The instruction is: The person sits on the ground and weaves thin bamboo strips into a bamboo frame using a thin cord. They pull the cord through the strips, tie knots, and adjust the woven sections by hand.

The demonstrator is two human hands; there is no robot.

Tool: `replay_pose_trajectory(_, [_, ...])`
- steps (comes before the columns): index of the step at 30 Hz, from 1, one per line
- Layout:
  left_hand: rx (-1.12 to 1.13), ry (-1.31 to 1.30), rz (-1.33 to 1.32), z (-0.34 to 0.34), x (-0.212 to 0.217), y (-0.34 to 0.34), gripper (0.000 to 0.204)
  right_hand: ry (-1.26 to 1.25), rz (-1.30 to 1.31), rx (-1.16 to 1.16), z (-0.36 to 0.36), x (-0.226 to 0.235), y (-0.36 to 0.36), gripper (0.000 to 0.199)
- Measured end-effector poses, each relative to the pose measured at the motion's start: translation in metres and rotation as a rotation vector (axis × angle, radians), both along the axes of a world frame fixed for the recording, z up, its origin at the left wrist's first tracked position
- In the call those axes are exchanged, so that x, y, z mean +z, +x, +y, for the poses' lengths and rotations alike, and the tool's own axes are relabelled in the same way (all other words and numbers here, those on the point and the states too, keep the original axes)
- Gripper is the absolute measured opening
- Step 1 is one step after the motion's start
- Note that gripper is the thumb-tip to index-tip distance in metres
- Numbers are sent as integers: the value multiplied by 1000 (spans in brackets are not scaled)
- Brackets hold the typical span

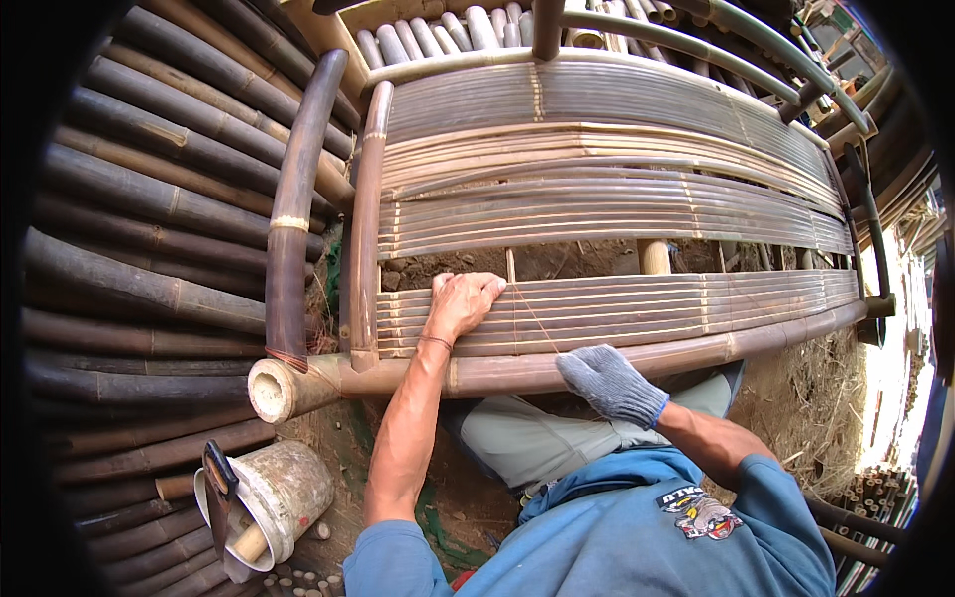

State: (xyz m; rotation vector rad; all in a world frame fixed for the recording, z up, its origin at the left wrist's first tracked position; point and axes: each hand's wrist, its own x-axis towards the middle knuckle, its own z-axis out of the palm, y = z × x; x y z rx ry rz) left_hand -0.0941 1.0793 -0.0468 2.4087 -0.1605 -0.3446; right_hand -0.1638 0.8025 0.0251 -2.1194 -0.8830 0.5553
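A bamboo bench seat of split slats (597, 306) lies before me, framed by a thick front pole (597, 360). My bare left hand (464, 303) is curled closed over the far edge of the front slat strip, its fingertips beside a thin reddish cord (532, 313). That cord runs slanting from the strip's far edge to my right hand (609, 383), which wears a grey knit glove and is closed on it near the front pole. The right fingers are partly hidden. Between the front strip and the middle slats (597, 211) is a gap showing soil.
At lower left stands a dirty white bucket (298, 488) holding a saw (221, 497) and a bamboo piece. Dark bamboo poles (149, 264) are stacked along the left. An upright armrest pole (291, 219) rises at the seat's left end; curved backrest poles (686, 55) stand at the far side.
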Motion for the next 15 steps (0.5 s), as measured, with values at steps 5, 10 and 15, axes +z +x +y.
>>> replay_pose_trajectory(5, [238,-181,-185,-7,-9,0,22,-113,357,-395,-20,-8,15,28])
replay_pose_trajectory(10, [168,224,-690,-13,-12,11,34,20,-742,-734,-62,-17,84,13])
replay_pose_trajectory(15, [138,306,-700,-18,-10,15,27,-234,-998,-729,-106,-56,127,16])
